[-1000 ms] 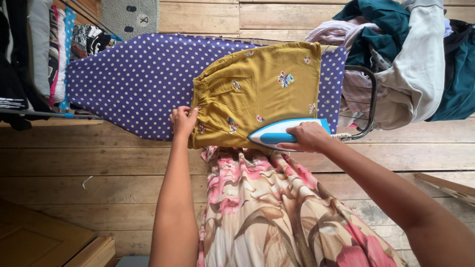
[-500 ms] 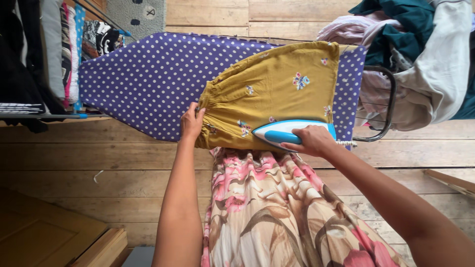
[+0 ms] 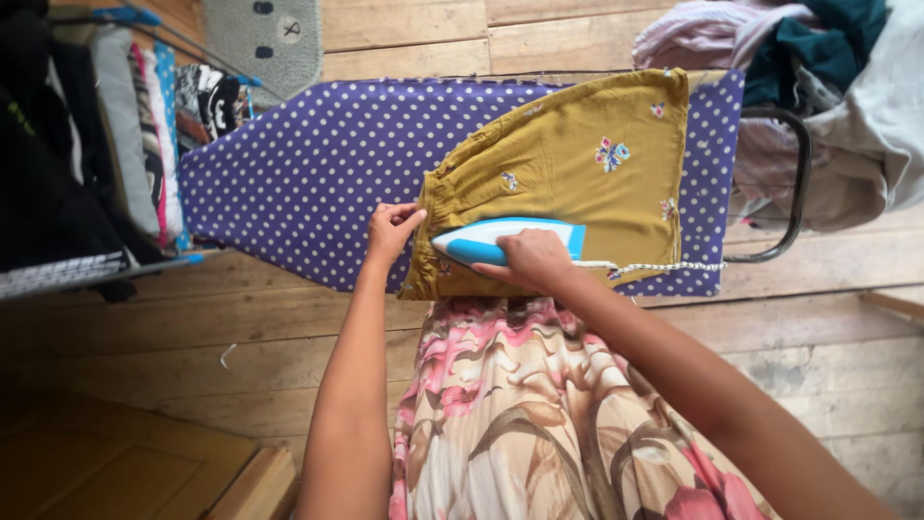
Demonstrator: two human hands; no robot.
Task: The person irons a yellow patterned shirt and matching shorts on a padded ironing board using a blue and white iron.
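Now our right hand (image 3: 532, 260) grips the iron (image 3: 500, 241) mid-frame on the mustard shorts (image 3: 568, 183); our left hand (image 3: 390, 229) pinches their waistband. We judge the upper part still unpressed.

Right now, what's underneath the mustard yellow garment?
The mustard garment lies on the purple polka-dot ironing board; the cover shows around it. The iron hides part of the garment.

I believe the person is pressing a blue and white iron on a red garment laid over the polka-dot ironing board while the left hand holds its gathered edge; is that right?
Not quite: the garment is mustard yellow with small flowers, not red, as the head view shows. The rest holds: the right hand presses the blue and white iron on it over the polka-dot ironing board, and the left hand holds its gathered edge.
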